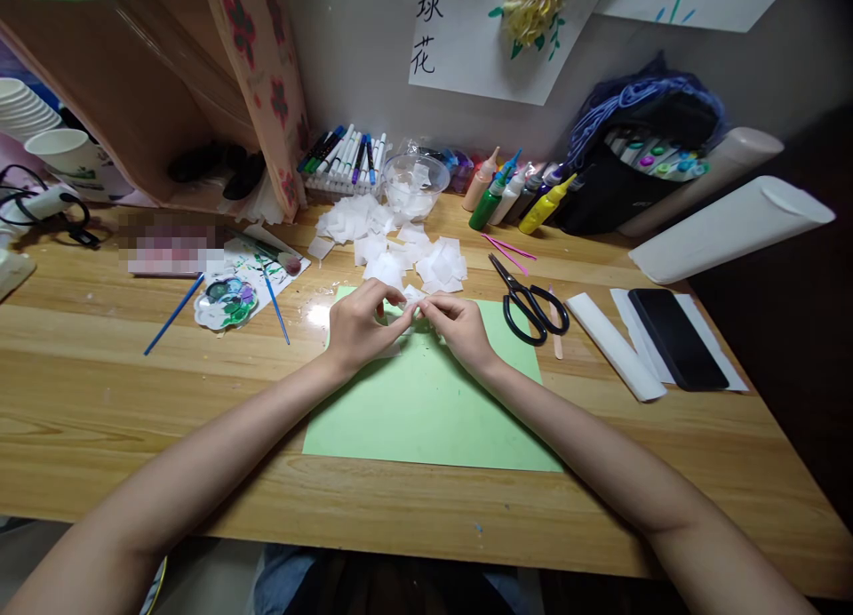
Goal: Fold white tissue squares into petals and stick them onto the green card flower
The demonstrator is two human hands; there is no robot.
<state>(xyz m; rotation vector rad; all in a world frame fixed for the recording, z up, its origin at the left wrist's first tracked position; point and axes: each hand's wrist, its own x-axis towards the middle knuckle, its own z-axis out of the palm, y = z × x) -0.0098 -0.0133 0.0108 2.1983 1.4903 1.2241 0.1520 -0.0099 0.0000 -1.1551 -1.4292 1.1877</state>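
Observation:
My left hand (365,326) and my right hand (459,326) meet over the upper part of a light green sheet (426,411). Between their fingertips is a small white paper piece (413,295), pinched from both sides; its exact shape is partly hidden by the fingers. Just beyond the hands lie loose piles of white paper squares (442,265) on the wooden table. A clear plastic bowl (417,188) with more white squares in it stands behind the piles.
Black-handled scissors (533,308) and a wooden stick (555,331) lie right of the sheet. Further right are a white paper roll (617,348) and a black phone (678,339). Paint bottles (490,199) stand behind. To the left lie a paint palette (225,304) and blue brushes (174,315).

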